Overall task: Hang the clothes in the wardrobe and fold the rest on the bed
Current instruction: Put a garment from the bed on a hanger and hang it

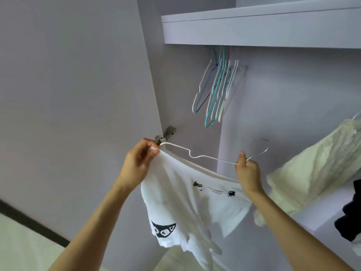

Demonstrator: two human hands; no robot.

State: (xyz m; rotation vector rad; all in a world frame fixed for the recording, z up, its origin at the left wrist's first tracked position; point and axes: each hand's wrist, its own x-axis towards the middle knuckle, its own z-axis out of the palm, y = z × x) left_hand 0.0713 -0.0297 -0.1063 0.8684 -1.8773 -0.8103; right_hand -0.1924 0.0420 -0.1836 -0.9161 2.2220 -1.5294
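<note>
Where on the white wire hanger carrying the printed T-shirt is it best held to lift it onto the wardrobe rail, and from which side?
Hold the white wire hanger at the neck just below its hook, from underneath, where the right hand pinches it. That leaves the hook free to catch the rail, and the T-shirt would likely hang balanced.

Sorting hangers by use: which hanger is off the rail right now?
The white wire hanger held in both hands, left hand and right hand, with the white T-shirt; the empty hangers hang under the shelf.
</note>
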